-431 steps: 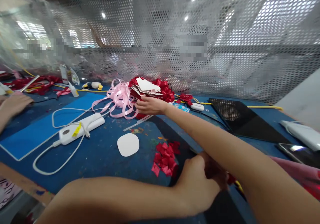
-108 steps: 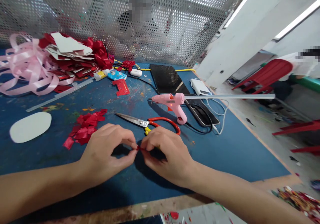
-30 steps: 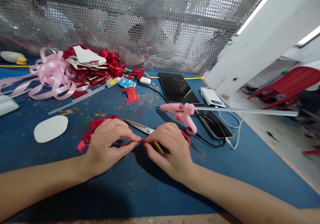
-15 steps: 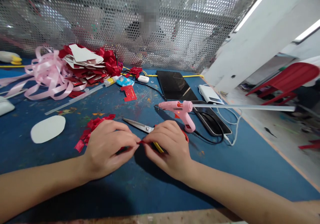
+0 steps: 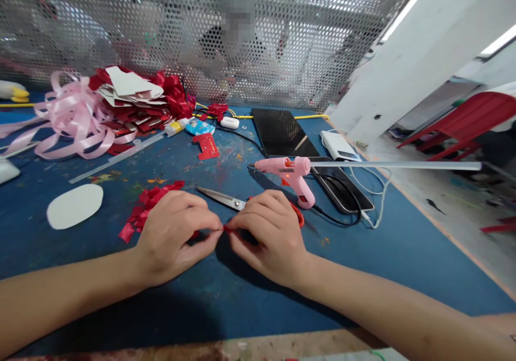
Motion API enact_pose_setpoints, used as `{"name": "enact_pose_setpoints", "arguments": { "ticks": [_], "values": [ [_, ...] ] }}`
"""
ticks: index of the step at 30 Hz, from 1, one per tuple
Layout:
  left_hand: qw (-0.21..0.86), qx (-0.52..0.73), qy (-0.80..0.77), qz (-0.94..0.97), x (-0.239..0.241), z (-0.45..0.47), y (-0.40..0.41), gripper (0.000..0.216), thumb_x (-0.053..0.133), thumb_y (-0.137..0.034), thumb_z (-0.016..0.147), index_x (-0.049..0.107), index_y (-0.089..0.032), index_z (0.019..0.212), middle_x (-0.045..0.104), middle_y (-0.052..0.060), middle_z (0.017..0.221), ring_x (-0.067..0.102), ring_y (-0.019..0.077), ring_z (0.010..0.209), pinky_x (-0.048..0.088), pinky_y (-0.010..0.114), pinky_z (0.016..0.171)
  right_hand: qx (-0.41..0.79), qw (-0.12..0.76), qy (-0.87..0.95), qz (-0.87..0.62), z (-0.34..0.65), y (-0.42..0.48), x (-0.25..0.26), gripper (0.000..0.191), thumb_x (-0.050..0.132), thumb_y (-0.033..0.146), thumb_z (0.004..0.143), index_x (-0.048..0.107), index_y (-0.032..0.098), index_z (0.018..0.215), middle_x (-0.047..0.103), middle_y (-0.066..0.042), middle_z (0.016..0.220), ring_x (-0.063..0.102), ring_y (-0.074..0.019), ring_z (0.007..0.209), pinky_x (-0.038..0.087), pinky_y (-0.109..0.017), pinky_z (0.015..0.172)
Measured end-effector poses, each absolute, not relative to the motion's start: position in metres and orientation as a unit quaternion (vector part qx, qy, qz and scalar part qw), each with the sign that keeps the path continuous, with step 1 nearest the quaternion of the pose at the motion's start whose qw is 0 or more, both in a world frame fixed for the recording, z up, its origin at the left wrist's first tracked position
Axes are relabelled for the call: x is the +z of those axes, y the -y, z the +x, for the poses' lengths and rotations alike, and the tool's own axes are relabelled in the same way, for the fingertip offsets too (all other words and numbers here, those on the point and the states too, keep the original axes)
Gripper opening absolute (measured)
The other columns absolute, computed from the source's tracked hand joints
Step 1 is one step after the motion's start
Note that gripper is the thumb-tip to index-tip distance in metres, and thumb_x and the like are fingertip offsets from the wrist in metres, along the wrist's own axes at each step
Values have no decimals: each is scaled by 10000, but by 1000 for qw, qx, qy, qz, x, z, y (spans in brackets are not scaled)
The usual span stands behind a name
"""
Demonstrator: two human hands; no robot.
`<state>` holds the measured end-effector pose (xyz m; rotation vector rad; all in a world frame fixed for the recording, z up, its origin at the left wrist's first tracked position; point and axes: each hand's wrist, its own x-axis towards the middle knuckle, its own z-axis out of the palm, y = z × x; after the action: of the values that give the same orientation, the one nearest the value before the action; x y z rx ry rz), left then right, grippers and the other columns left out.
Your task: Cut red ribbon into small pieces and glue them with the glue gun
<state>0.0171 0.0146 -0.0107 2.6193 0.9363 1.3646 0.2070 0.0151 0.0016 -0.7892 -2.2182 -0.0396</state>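
Observation:
Between my fingertips is a small piece of red ribbon [image 5: 226, 228], mostly covered by the fingers. My left hand [image 5: 177, 237] pinches one end of it, and my right hand [image 5: 270, 237] pinches the other, with the tips almost touching. Behind my left hand lies a heap of cut red ribbon pieces [image 5: 139, 215]. Scissors [image 5: 221, 197] rest on the table beyond my hands, their handles partly hidden by my right hand. A pink glue gun [image 5: 286, 168], holding a long clear glue stick, lies past my right hand. To the left is a white oval cutout [image 5: 74, 206].
Pink ribbon [image 5: 76, 116] and stacked card pieces [image 5: 131, 95] with red ribbon lie at the back left. A black tablet [image 5: 282, 132], a phone [image 5: 342, 189] and a white power bank [image 5: 338, 146] with cables occupy the right. Perforated metal mesh [image 5: 161, 38] borders the table's back.
Both hands keep their pinch on the red ribbon piece, and the fingers have shifted only slightly. The whole view has moved a little; objects on the table stay in place.

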Motion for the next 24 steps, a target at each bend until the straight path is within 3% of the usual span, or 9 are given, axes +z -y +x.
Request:
{"name": "enact_pose_setpoints", "arguments": {
  "ticks": [24],
  "values": [
    [19, 423, -323, 846, -13, 17, -15, 135, 631, -151, 776, 542, -209, 860, 654, 7, 732, 584, 157, 705, 435, 329, 687, -18, 369, 873, -319, 205, -16, -1, 97, 560, 181, 798, 601, 178, 711, 651, 15, 665, 528, -129, 670, 363, -330, 717]
  ]
}}
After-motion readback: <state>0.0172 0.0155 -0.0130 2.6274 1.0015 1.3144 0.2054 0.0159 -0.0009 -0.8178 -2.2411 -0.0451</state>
